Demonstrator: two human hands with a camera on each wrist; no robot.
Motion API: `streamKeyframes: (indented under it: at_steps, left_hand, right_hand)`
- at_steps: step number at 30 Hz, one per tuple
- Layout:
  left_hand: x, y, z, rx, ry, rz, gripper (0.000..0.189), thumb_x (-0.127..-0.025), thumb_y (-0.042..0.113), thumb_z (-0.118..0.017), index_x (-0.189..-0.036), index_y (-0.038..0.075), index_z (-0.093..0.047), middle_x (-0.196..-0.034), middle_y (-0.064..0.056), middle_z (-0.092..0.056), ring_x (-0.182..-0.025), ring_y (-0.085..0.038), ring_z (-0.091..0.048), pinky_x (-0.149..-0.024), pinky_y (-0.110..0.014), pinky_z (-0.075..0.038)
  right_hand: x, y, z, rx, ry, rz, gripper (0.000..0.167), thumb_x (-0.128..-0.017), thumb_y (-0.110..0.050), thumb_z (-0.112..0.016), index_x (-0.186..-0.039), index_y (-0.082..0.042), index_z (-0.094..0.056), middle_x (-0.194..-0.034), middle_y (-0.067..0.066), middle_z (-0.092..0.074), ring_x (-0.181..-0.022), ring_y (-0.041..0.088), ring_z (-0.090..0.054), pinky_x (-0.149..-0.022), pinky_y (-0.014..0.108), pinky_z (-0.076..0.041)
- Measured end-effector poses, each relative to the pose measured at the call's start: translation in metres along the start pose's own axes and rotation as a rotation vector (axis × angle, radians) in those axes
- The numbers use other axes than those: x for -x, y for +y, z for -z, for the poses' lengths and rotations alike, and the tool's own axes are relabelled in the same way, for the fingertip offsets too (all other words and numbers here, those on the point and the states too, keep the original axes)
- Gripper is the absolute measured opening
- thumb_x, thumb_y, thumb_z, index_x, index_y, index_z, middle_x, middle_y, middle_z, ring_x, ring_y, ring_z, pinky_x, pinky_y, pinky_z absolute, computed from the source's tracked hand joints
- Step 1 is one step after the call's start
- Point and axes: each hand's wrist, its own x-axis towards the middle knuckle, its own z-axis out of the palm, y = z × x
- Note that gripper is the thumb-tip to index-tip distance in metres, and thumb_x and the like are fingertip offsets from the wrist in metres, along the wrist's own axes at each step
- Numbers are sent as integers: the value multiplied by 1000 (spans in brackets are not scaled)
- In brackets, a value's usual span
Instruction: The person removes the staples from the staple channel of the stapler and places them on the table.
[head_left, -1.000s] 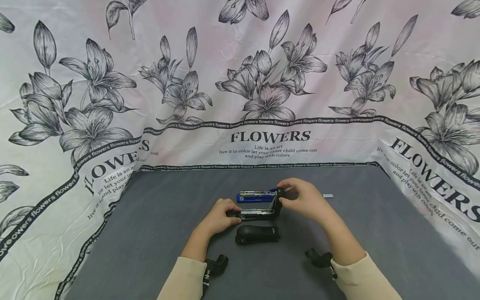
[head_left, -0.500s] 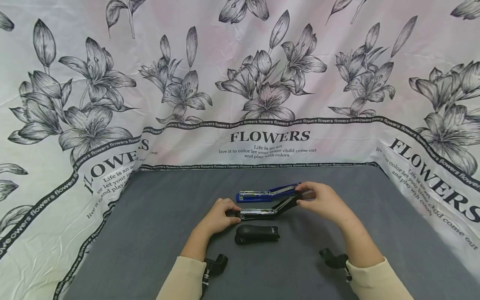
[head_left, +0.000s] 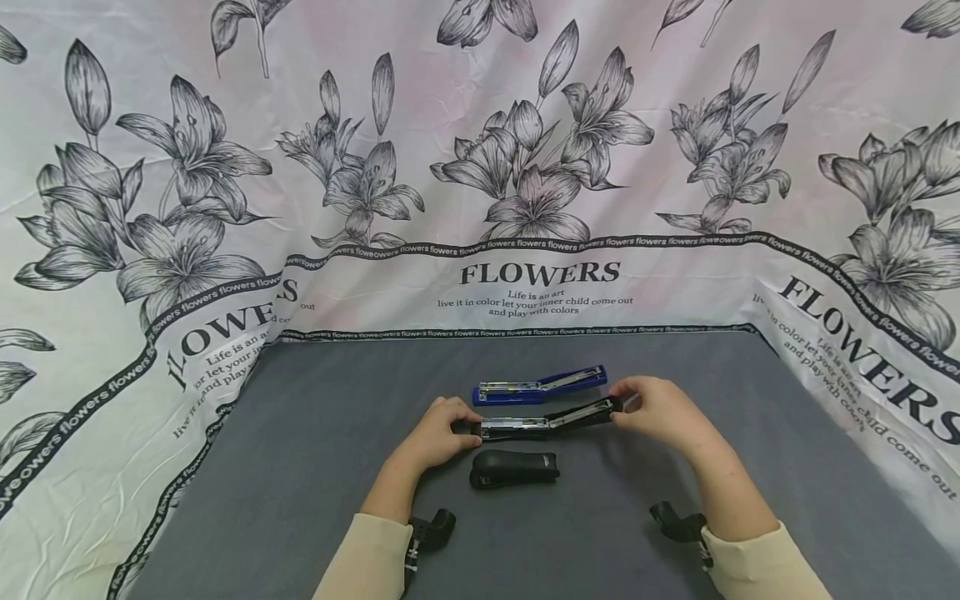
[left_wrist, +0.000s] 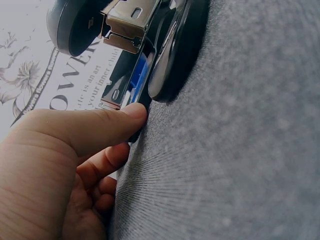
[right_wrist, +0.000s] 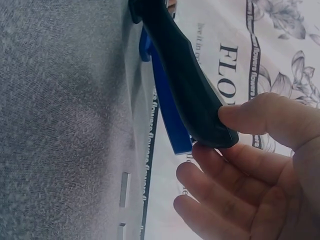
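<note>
Blue stapler (head_left: 538, 386), closed black stapler (head_left: 514, 468)

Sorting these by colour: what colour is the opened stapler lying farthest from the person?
Blue. The blue stapler shows best in the head view.

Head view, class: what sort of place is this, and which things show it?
Probably a staged tabletop recording spot: a grey felt-covered table, a flower-printed cloth backdrop draped round it, and three staplers, the open black stapler held by both hands.

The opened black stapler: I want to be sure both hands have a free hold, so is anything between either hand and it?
Nothing visible. The left hand grips one end of the opened black stapler, the right hand pinches the raised top's tip; the blue stapler and closed black stapler lie apart.
</note>
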Motion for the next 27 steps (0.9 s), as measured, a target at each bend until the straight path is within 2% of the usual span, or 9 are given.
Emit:
streamKeyframes:
  at_steps: [14,22,27]
  left_hand:
    - [0,-1,0,-2,2,-7,27,-89,14,-81,-115,10,-77,-104,4,-64,-94,-17,-47,-83,-40,-45]
    - [1,0,0,-3,1,6,27,-89,14,-81,-115,10,-78,-105,4,-65,-95,-17,-47,-84,-41,-45]
    - [0,-1,0,1,4,0,27,-89,14,-81,-115,10,-78,-105,4,-65,-95,-17,-47,-84,-40,-45]
  right_hand:
    - [1,-2,-1,6,3,6,37,-89,-17,-77,-120,1,-69,-100,8,-70,-91,26,-66,-71,43,-53]
    - [0,-8,-2,6,102,57,38,-93,-21,-74,-124,2,-69,-120,16,-66,-105,34,-63,-83,51,-53]
    - [-2,-18,-2,-6,181,77,32,-94,-20,-74,-121,-2,-72,-116,12,-66,-101,29,-62,-77,46,-52]
